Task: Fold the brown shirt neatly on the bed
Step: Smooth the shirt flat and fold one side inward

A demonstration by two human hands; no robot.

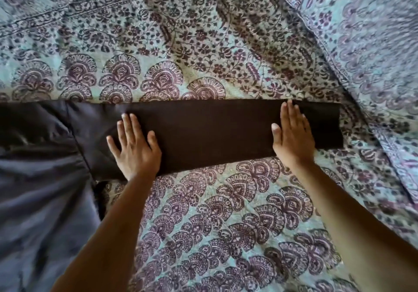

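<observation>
My left hand (133,148) lies flat on the brown shirt (208,133). Its fingers are straight and a little spread, and the palm presses down where the long dark band meets the wider body of the garment. My right hand (293,133) is flat as well, fingers straight and close together, resting on the band nearer its right end. Neither hand grips or pinches anything.

The shirt lies across the bed (226,223) in front of me. The band between my hands is a long, straight-edged rectangle of deep matte brown cloth, smooth and uncreased, with a squared-off right end. To the left, the body of the shirt looks greyer and has a faint sheen. It is softly wrinkled, crossed by a thin seam line, and runs out of view at the left edge.

The bed is covered in a lightly puckered fabric with a pale teal ground, printed with purple-brown fan-shaped scallops and trailing flowers. A pillow (362,42) in a matching print lies at the upper right, blurred, with its edge near the band's right end.
</observation>
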